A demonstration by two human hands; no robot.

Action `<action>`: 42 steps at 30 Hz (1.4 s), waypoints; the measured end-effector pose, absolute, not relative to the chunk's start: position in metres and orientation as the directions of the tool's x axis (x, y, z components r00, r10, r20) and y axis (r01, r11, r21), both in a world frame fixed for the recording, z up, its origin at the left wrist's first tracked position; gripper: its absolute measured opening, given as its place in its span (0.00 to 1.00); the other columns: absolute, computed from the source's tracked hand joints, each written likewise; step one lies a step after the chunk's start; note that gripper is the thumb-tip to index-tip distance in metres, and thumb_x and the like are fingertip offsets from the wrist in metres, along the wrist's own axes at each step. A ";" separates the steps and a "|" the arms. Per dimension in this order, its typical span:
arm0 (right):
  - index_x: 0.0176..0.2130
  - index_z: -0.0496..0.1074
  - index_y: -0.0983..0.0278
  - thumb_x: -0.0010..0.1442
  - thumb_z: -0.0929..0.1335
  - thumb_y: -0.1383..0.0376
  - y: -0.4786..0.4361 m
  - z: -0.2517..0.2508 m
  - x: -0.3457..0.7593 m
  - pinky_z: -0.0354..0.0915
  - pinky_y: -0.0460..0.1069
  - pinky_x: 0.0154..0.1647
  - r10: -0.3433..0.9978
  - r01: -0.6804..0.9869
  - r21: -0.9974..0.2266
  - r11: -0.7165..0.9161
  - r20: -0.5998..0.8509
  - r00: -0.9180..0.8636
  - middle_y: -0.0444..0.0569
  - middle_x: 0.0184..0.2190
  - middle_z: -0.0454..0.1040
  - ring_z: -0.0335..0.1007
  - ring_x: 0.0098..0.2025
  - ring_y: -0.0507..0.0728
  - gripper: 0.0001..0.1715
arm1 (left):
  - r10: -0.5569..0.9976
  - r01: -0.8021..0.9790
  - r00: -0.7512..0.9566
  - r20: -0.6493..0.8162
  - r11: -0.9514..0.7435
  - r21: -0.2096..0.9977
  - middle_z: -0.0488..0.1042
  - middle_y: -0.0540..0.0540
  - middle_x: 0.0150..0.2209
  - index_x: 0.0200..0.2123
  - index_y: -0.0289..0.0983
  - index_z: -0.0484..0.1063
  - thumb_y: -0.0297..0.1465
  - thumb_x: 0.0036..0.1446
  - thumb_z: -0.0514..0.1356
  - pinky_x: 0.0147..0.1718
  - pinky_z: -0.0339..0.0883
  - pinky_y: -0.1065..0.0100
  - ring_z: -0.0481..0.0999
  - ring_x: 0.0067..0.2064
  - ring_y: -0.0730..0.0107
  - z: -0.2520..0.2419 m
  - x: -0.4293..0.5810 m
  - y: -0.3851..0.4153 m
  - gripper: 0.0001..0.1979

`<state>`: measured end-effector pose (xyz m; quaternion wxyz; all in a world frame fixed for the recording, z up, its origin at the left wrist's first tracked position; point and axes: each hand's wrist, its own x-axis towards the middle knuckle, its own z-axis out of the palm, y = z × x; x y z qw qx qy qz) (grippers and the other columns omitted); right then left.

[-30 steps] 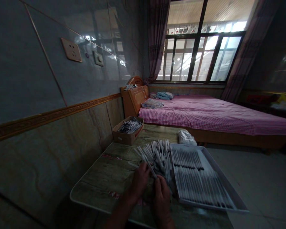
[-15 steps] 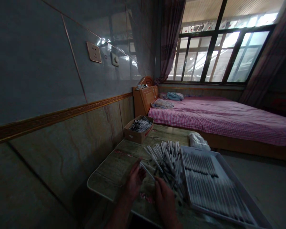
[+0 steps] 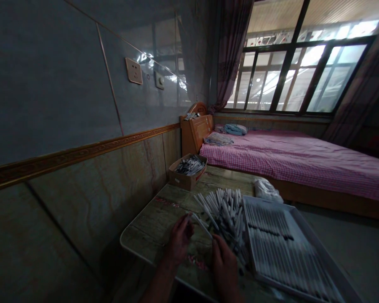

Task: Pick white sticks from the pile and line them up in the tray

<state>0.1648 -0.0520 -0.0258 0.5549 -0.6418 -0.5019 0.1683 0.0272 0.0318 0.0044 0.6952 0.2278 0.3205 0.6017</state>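
My left hand (image 3: 178, 240) and my right hand (image 3: 225, 267) are low in view at the near edge of a wood-patterned table (image 3: 151, 229). A single white stick (image 3: 202, 226) with a pale tip runs between them, pinched by the fingertips of both hands. Just beyond lies a loose heap of similar white sticks with dark tips (image 3: 229, 214). To its right sits a white tray (image 3: 265, 200), packed with sticks in neat parallel rows. My right hand is close to the heap's near side.
A cardboard box (image 3: 188, 174) of sticks stands at the table's far end against the tiled wall. A white plastic bag (image 3: 267, 190) lies behind the tray. A bed with a pink gingham sheet (image 3: 290, 168) runs alongside. Floor tiles lie to the right.
The whole view has swung, so the room sits further right. Both hands have drawn back from the heap, and the single stick has come out of it, now held between them.
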 end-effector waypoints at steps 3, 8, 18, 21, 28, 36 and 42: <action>0.42 0.80 0.62 0.63 0.62 0.50 -0.052 -0.026 0.166 0.72 0.51 0.44 0.842 0.445 -0.888 0.116 0.326 0.430 0.53 0.41 0.82 0.79 0.43 0.61 0.25 | 0.984 -0.692 0.042 -0.174 0.154 0.705 0.76 0.53 0.26 0.34 0.36 0.78 0.35 0.35 0.76 0.25 0.68 0.76 0.74 0.26 0.77 0.004 0.025 0.034 0.20; 0.41 0.80 0.61 0.63 0.62 0.52 -0.053 -0.021 0.165 0.72 0.50 0.41 0.840 0.436 -0.888 0.147 0.344 0.419 0.51 0.39 0.82 0.80 0.40 0.60 0.22 | 0.984 -0.677 0.030 -0.175 0.149 0.720 0.73 0.54 0.25 0.30 0.36 0.77 0.37 0.33 0.76 0.24 0.66 0.76 0.71 0.24 0.78 0.005 0.020 0.034 0.20; 0.43 0.79 0.62 0.65 0.60 0.57 -0.053 -0.025 0.165 0.73 0.49 0.45 0.843 0.561 -0.811 0.164 0.411 0.348 0.52 0.41 0.82 0.79 0.43 0.59 0.21 | 0.985 -0.553 0.055 -0.162 0.165 0.817 0.71 0.56 0.22 0.31 0.35 0.75 0.40 0.32 0.77 0.23 0.64 0.76 0.68 0.22 0.79 0.003 0.006 0.037 0.23; 0.45 0.78 0.61 0.66 0.59 0.61 -0.054 -0.024 0.163 0.72 0.48 0.45 0.816 0.648 -0.725 0.235 0.509 0.274 0.51 0.42 0.81 0.79 0.43 0.57 0.20 | 0.984 -0.527 0.077 -0.158 0.175 0.832 0.74 0.53 0.24 0.30 0.36 0.76 0.42 0.32 0.77 0.26 0.67 0.75 0.72 0.25 0.77 0.005 0.001 0.037 0.24; 0.48 0.76 0.59 0.69 0.57 0.63 -0.057 -0.026 0.158 0.72 0.47 0.36 0.764 0.821 -0.507 0.265 0.630 0.142 0.51 0.39 0.81 0.80 0.37 0.56 0.21 | 0.978 -0.514 0.122 -0.171 0.210 0.832 0.80 0.47 0.29 0.28 0.35 0.76 0.45 0.32 0.76 0.32 0.73 0.70 0.78 0.31 0.69 0.010 -0.005 0.037 0.24; 0.43 0.77 0.61 0.71 0.54 0.58 -0.052 -0.035 0.158 0.72 0.48 0.37 0.778 0.774 -0.581 0.254 0.597 0.193 0.51 0.36 0.82 0.80 0.36 0.56 0.25 | 0.990 -0.407 0.070 -0.124 0.142 0.902 0.80 0.47 0.28 0.27 0.36 0.76 0.50 0.36 0.73 0.31 0.72 0.69 0.78 0.30 0.67 0.012 0.003 0.030 0.24; 0.41 0.76 0.61 0.71 0.54 0.59 -0.053 -0.020 0.160 0.70 0.46 0.36 0.847 0.717 -0.666 0.207 0.489 0.210 0.50 0.35 0.82 0.80 0.35 0.55 0.25 | 0.991 -0.381 0.055 -0.118 0.130 0.915 0.80 0.48 0.27 0.27 0.37 0.77 0.49 0.35 0.73 0.30 0.73 0.69 0.78 0.30 0.67 0.018 0.007 0.028 0.23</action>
